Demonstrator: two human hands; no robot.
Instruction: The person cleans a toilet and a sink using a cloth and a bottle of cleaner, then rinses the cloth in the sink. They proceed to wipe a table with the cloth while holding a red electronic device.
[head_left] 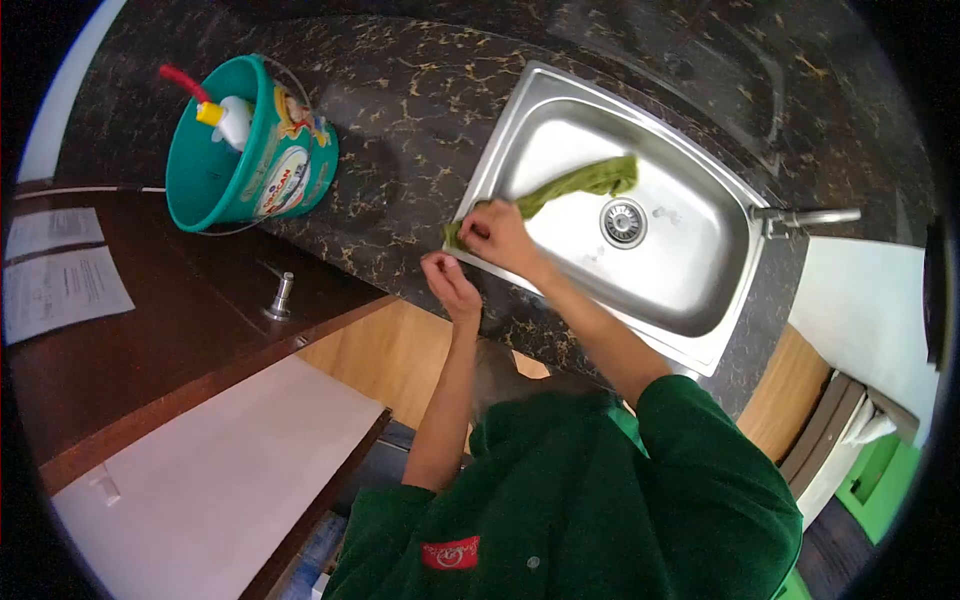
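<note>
A green cloth [580,183] lies stretched from inside the steel sink [560,125] across its left rim. Its far end rests in the basin, near the drain strainer [624,223]. My right hand [500,238] is closed around the cloth's near part at the rim. Just below and to the left, my left hand [455,286] has its fingers curled together, close to the cloth's near end [452,238]. Whether anything sits between those left fingers is hidden.
A teal bucket [207,195] stands on the dark marbled counter [390,130] at the left, with a white bottle [234,122] in it. A faucet [815,216] is at the sink's right. Papers [70,290] are on the dark wooden surface, near a metal knob [283,295].
</note>
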